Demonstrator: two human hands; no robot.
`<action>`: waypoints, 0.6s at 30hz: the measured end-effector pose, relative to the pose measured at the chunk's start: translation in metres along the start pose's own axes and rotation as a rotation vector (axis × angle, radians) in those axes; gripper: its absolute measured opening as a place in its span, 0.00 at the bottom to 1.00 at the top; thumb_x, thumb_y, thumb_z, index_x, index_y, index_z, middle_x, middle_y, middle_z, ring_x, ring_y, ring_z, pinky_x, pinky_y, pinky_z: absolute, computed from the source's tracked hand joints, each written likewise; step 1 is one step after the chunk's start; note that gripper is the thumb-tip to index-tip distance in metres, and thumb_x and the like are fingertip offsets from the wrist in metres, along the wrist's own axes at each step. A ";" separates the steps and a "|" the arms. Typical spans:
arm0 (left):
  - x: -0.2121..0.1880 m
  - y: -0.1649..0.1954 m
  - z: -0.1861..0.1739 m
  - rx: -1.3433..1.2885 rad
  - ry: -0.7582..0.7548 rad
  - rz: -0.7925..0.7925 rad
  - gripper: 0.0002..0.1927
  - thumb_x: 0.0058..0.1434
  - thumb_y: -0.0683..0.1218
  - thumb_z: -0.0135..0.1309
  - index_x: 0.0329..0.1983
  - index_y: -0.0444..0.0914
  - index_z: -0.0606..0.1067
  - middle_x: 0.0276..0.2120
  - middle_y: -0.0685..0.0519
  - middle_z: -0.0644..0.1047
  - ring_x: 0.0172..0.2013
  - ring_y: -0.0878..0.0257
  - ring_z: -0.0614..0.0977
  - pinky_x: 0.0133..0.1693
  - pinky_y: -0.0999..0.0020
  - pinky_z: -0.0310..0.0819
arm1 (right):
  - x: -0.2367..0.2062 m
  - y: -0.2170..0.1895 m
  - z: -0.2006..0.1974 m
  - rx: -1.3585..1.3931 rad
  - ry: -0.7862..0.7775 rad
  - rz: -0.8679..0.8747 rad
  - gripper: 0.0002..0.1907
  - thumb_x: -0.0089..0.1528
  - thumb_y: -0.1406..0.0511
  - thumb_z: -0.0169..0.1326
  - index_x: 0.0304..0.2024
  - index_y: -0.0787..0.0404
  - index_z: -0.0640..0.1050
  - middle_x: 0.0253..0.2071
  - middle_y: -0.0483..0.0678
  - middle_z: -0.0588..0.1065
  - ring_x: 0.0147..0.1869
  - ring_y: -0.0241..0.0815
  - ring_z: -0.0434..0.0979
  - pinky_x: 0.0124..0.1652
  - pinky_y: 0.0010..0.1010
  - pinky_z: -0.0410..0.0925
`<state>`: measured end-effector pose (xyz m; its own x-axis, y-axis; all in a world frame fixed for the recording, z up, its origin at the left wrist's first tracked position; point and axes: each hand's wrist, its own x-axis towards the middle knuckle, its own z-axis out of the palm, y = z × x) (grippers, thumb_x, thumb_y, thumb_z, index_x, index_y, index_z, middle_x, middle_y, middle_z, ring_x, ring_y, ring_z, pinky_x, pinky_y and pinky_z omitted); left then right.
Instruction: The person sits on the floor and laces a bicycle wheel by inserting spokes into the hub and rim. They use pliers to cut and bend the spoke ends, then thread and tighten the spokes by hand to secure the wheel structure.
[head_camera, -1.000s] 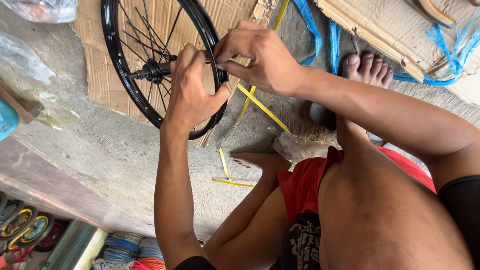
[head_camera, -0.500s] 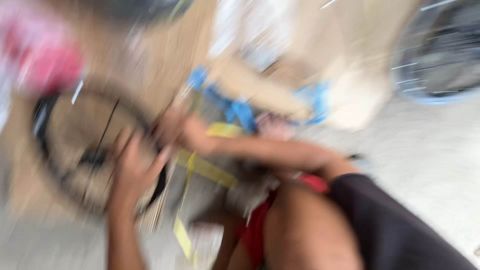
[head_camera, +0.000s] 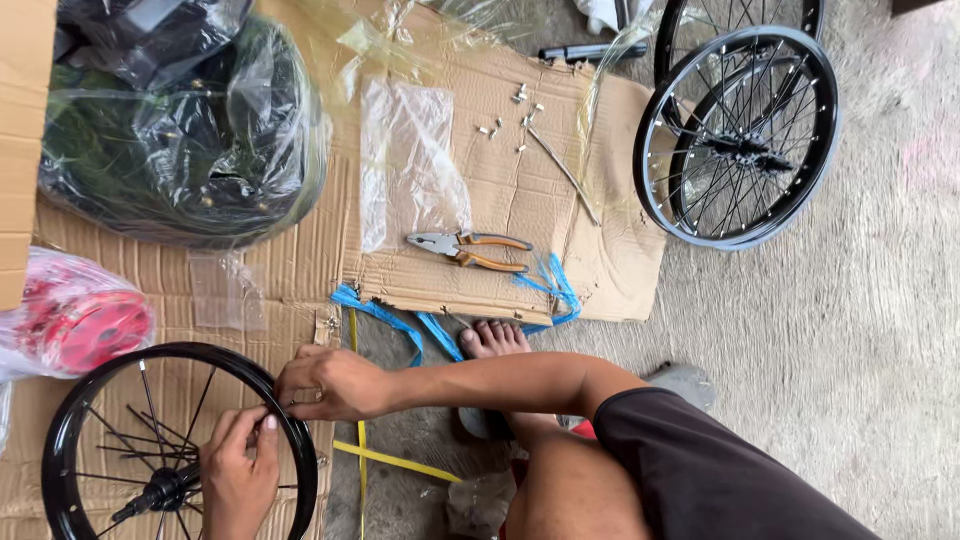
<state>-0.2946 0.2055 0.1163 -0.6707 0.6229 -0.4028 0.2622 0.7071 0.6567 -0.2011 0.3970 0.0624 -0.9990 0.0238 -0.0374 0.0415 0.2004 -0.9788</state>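
In the head view, your wheel (head_camera: 180, 440) lies flat on the cardboard (head_camera: 500, 180) at the lower left of the frame, rim black, spokes running in to the hub (head_camera: 165, 492). Your left hand (head_camera: 240, 470) sits inside the rim, its fingers (head_camera: 262, 428) pressed together against the inner edge. Your right hand (head_camera: 335, 383) comes over the rim from outside, fingers curled and pinching at the same spot; what they pinch is too small to tell. Keep both hands close on that one point and hold the rim flat so it does not rock. The pliers (head_camera: 468, 250) lie at mid-frame on the cardboard, well apart from you. Small nipples (head_camera: 515, 115) are scattered further up, and a second wheel (head_camera: 740, 140) rests at the upper right.
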 end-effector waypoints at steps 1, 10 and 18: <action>-0.001 0.002 -0.003 0.001 -0.013 -0.020 0.11 0.64 0.43 0.54 0.46 0.33 0.77 0.36 0.45 0.78 0.35 0.50 0.82 0.38 0.57 0.74 | 0.000 0.000 0.001 -0.003 -0.019 0.009 0.11 0.59 0.63 0.64 0.42 0.59 0.80 0.44 0.47 0.80 0.50 0.47 0.77 0.54 0.37 0.71; -0.005 0.004 -0.007 0.109 -0.009 0.029 0.11 0.68 0.44 0.54 0.47 0.33 0.78 0.37 0.45 0.77 0.38 0.49 0.81 0.43 0.57 0.73 | 0.001 -0.002 0.004 0.071 0.014 0.011 0.11 0.58 0.64 0.63 0.42 0.59 0.79 0.44 0.47 0.79 0.50 0.48 0.77 0.53 0.39 0.72; -0.003 0.015 -0.005 -0.020 0.042 0.143 0.10 0.68 0.39 0.52 0.49 0.30 0.77 0.43 0.37 0.76 0.42 0.40 0.79 0.44 0.54 0.73 | -0.007 0.021 0.013 0.098 -0.113 0.047 0.10 0.58 0.68 0.61 0.43 0.61 0.81 0.42 0.52 0.79 0.48 0.49 0.80 0.49 0.40 0.73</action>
<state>-0.2923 0.2124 0.1304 -0.6561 0.7020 -0.2770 0.3439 0.6048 0.7183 -0.1939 0.3880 0.0390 -0.9917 -0.0804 -0.1005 0.0919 0.1046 -0.9903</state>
